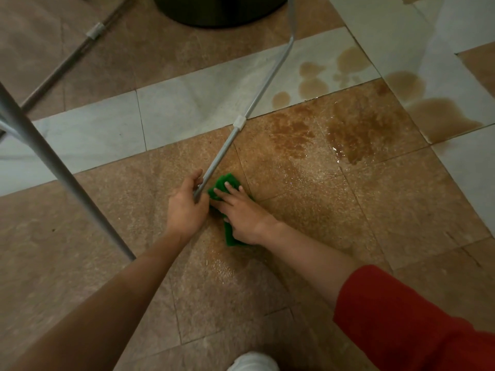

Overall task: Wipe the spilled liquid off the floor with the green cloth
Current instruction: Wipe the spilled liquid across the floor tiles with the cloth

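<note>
My right grip (pixel 242 212) lies flat with its fingers straight, pressing the green cloth (pixel 222 183) onto the floor (pixel 107 210). Just beside it, my left grip (pixel 184 204) is curled around the lower end of a slanting metal tube (pixel 222 153). Around the cloth I see only a wet sheen. The brown spill (pixel 356 132) up to the right looks untouched, so I judge most wiping is left. There is open room rightward; the tube and a grey leg (pixel 53 162) hem the left.

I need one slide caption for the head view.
Right hand presses green cloth onto wet floor; left hand holds grey tube.
</note>
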### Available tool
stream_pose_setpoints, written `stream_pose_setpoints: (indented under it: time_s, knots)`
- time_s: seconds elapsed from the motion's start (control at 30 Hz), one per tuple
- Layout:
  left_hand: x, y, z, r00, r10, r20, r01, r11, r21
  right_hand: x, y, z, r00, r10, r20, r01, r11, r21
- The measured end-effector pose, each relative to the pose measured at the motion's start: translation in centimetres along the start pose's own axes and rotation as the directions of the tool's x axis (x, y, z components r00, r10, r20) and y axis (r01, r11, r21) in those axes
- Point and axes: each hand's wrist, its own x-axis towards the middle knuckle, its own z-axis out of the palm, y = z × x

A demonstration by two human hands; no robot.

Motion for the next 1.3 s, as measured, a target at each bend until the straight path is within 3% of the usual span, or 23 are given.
stream_pose_setpoints:
  time_s: [0.1, 0.17, 0.27, 0.37, 0.53, 0.73, 0.87, 1.0, 1.17, 1.3]
  knots:
    - [0.1, 0.2, 0.0, 1.0, -0.008, -0.004, 0.008, 1.0, 0.004, -1.0, -0.1, 0.4, 0.981, -0.154, 0.117, 0.16, 0.987, -0.036]
    - [-0.1, 0.3, -0.1, 1.0, -0.005, 0.005, 0.005, 1.0, 0.003, -1.4, 0.8, -0.1, 0.976, -0.188, 0.109, 0.198, 0.976, -0.087]
    - [-0.1, 0.0, 0.0, 1.0, 0.017, 0.02, -0.017, 1.0, 0.024, -0.6, 2.9, -1.5, 0.999, -0.027, -0.016, 0.026, 0.996, -0.086]
    - [0.0, -0.3, 0.3, 0.999, 0.036, -0.005, -0.035, 0.997, 0.075, 0.3, 2.6, -1.8, 0.994, 0.097, -0.053, -0.1, 0.993, -0.063]
    - [0.0, -0.1, 1.0, 0.999, 0.039, -0.038, -0.034, 0.991, 0.13, -1.0, 0.6, 0.8, 1.0, -0.005, -0.024, 0.003, 0.998, -0.064]
    - [-0.3, -0.1, 0.8, 0.994, 0.104, -0.039, -0.096, 0.98, 0.177, 0.7, 0.9, -0.6, 0.972, 0.189, -0.14, -0.184, 0.982, 0.048]
    - [-0.1, -0.4, 1.0, 0.996, 0.077, -0.045, -0.069, 0.985, 0.157, 0.3, -0.9, 0.3, 1.0, -0.003, 0.009, 0.003, 1.0, -0.002]
    - [0.1, -0.9, 1.0, 0.998, 0.039, -0.051, -0.032, 0.991, 0.131, -0.9, -0.9, 1.2, 0.98, -0.165, 0.11, 0.171, 0.984, -0.05]
    - [0.1, -0.9, 0.9, 0.997, 0.079, -0.025, -0.075, 0.987, 0.142, 0.5, 0.2, -0.1, 0.994, 0.061, -0.087, -0.062, 0.998, -0.012]
    - [0.1, -0.8, 1.1, 0.997, 0.057, -0.047, -0.05, 0.988, 0.143, -0.2, -1.2, 1.5, 0.995, -0.092, 0.046, 0.094, 0.995, -0.031]
